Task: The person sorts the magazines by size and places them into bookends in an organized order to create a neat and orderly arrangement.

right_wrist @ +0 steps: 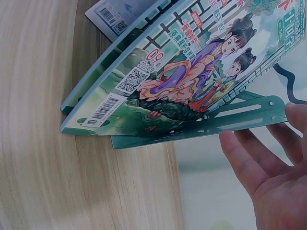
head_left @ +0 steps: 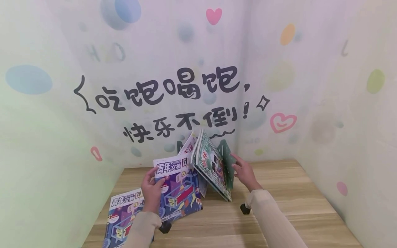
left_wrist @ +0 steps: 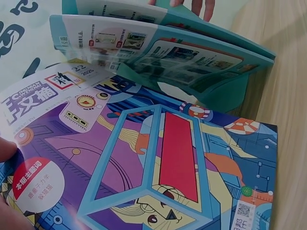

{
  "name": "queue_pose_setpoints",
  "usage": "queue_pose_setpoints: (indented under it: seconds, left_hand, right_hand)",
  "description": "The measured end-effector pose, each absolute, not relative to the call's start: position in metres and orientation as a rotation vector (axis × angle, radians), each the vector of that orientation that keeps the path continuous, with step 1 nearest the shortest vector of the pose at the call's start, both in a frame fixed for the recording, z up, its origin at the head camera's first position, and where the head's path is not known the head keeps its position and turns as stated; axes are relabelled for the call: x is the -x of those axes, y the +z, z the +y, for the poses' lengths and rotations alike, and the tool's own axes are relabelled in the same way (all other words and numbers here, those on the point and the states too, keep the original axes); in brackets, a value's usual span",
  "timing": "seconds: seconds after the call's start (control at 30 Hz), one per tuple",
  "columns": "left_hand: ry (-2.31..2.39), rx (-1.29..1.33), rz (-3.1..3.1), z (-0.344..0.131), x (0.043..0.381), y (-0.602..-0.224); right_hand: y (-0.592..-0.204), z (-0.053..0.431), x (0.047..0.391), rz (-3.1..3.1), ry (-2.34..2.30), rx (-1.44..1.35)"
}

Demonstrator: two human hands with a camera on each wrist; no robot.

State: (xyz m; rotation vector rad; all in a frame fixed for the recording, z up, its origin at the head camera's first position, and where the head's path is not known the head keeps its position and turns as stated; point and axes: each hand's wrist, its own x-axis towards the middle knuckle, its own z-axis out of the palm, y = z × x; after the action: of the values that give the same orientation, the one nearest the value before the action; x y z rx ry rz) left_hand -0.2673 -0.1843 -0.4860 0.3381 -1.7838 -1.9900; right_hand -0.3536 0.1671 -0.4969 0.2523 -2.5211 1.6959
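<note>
My left hand (head_left: 152, 191) holds a purple-and-blue magazine (head_left: 178, 199) by its left edge, thumb on the cover. The cover fills much of the left wrist view. Beside it, two thin green magazines (right_wrist: 192, 81) lean at a slant, the outer one showing two cartoon girls. They stand in a green metal bookend (right_wrist: 230, 120) with slotted sides, partly hidden behind them. My right hand (head_left: 246, 172) touches the outer right face of the bookend, its fingers extended and the fingertips against the metal. A pale magazine (head_left: 188, 146) stands farther back, largely covered.
Another purple-and-blue magazine (head_left: 119, 217) lies flat at the front left, partly under my left forearm. The wood-grain table (head_left: 288, 203) meets printed walls (head_left: 263, 44) at the back and both sides. Small black pieces (head_left: 245, 208) sit at both wrists.
</note>
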Motion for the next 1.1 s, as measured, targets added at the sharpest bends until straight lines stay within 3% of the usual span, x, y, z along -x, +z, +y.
queue_pose_setpoints:
  seconds: [1.1]
  left_hand:
    - [-1.868,-0.352,-1.788,-0.151,0.274,-0.490]
  right_hand:
    - [-0.497,0.168,0.354,-2.515,1.696,-0.254]
